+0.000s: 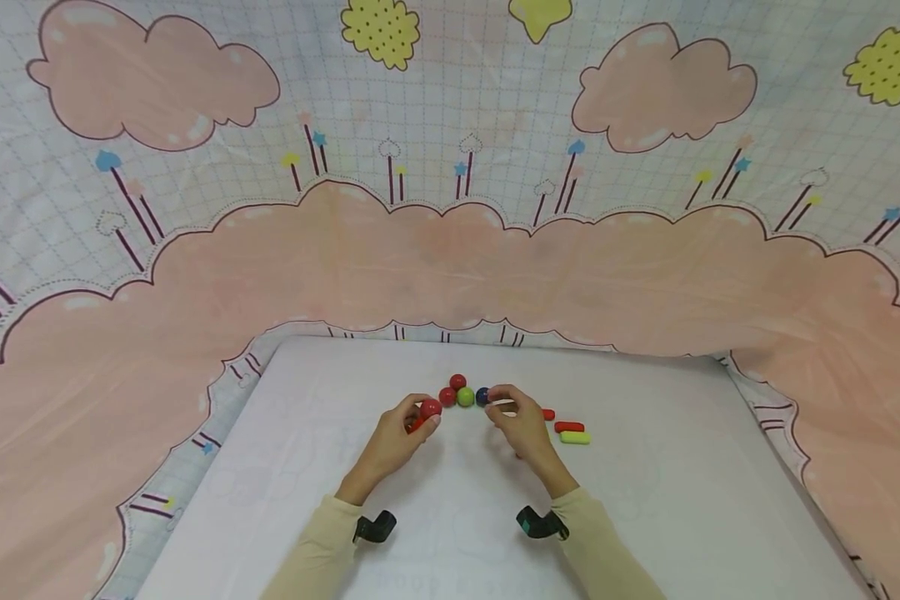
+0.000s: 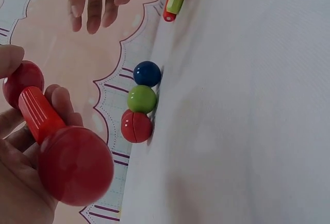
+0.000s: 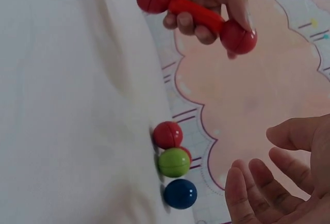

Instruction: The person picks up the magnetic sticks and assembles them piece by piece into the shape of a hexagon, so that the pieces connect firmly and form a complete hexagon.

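My left hand point(image 1: 393, 435) grips a red rod point(image 3: 196, 16) that has a red ball point(image 2: 76, 166) on each end. In the right wrist view its thumb lies on one ball while the fingers curl round the rod. The right hand point(image 1: 525, 425) is raised over the table, fingers loosely bent and nothing between them, as the right wrist view shows. From the head view it overlaps the edge of a dark blue ball point(image 1: 482, 397). Left of that ball are a green ball point(image 1: 466, 397) and two red balls, one nearer point(image 1: 447, 397) and one farther back point(image 1: 457, 382).
Right of the right hand, a red rod point(image 1: 570, 427) and a yellow-green rod point(image 1: 574, 437) lie side by side. Another red piece point(image 1: 548, 414) shows partly behind that hand. A patterned cloth point(image 1: 450, 275) rises behind the white table point(image 1: 307, 375).
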A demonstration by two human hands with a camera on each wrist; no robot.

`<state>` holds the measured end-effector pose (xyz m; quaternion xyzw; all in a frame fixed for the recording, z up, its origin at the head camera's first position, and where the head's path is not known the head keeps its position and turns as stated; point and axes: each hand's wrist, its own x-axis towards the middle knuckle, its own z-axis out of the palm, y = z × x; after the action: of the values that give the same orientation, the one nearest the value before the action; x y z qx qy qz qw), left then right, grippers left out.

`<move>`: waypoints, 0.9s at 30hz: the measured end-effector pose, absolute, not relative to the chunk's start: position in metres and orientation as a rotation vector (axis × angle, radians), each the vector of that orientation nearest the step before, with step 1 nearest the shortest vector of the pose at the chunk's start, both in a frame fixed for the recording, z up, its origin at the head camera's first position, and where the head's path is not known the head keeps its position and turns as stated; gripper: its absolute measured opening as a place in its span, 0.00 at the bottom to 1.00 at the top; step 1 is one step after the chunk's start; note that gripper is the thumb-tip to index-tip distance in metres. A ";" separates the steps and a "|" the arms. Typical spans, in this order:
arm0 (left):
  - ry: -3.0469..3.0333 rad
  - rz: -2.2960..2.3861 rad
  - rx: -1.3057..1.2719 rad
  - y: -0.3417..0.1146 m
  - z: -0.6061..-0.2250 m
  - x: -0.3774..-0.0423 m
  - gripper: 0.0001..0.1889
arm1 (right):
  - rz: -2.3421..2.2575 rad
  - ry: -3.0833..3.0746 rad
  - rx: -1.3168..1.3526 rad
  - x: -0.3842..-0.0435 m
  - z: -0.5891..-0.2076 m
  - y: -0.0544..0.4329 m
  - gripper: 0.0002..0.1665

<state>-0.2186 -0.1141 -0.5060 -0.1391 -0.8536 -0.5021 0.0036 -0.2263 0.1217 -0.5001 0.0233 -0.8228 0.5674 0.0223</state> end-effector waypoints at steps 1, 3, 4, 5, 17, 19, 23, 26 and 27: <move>-2.680 -1.575 -0.429 -0.115 -0.506 -0.218 0.19 | 1.739 -2.560 0.063 -0.226 -0.500 0.124 0.18; -2.688 -1.575 -0.411 -0.116 -0.507 -0.218 0.19 | 1.707 -2.578 0.047 -0.224 -0.501 0.127 0.18; -2.691 -1.573 -0.401 -0.117 -0.507 -0.218 0.19 | 1.688 -2.586 0.043 -0.224 -0.501 0.129 0.18; -2.695 -1.569 -0.392 -0.118 -0.508 -0.217 0.19 | 1.668 -2.593 0.039 -0.223 -0.501 0.131 0.18; -2.705 -1.535 -0.390 -0.122 -0.512 -0.217 0.20 | 1.436 -2.674 0.054 -0.211 -0.508 0.156 0.17; -2.705 -1.530 -0.396 -0.122 -0.512 -0.216 0.21 | 1.411 -2.702 0.051 -0.209 -0.509 0.160 0.17; -2.706 -1.533 -0.402 -0.122 -0.511 -0.214 0.21 | 1.369 -2.750 0.072 -0.206 -0.512 0.168 0.16; -2.705 -1.540 -0.406 -0.122 -0.512 -0.214 0.20 | 1.354 -2.749 0.108 -0.204 -0.515 0.174 0.16; -2.704 -1.540 -0.407 -0.122 -0.512 -0.214 0.20 | 1.352 -2.748 0.111 -0.203 -0.516 0.176 0.16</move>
<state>-0.2145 -0.1219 -0.5120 -0.1298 -0.8616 -0.4907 0.0017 -0.2031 0.1761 -0.5163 0.0361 -0.8961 0.4408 0.0384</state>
